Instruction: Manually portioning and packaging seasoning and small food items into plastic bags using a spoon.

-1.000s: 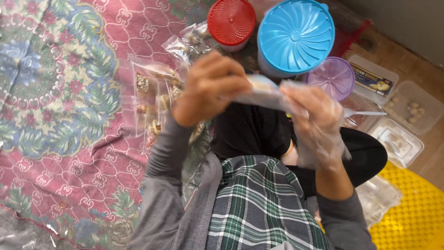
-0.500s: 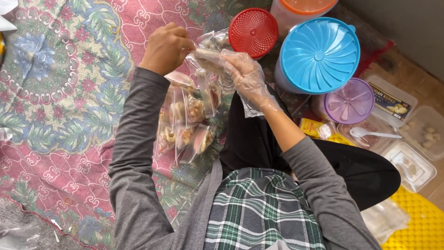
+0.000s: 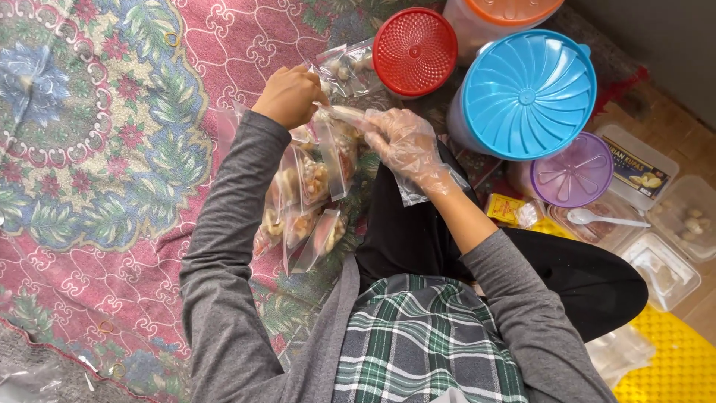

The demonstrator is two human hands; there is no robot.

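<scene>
Glossy clear plastic bags [image 3: 317, 186]; thin plastic glove [image 3: 406, 145]; matt woven carpet [image 3: 97, 149]; ribbed plastic lids [image 3: 528, 95].

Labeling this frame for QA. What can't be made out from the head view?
- Small clear bag: held between left hand and gloved right hand; fingers cover its mouth, so sealed or open is unclear.
- Filled bags: contents too small to identify.
- Orange-lidded jar: cut off by the top edge.
- Blue-lidded tub: lid hides the contents.
- Plastic at bottom left: blurred, cropped.
</scene>
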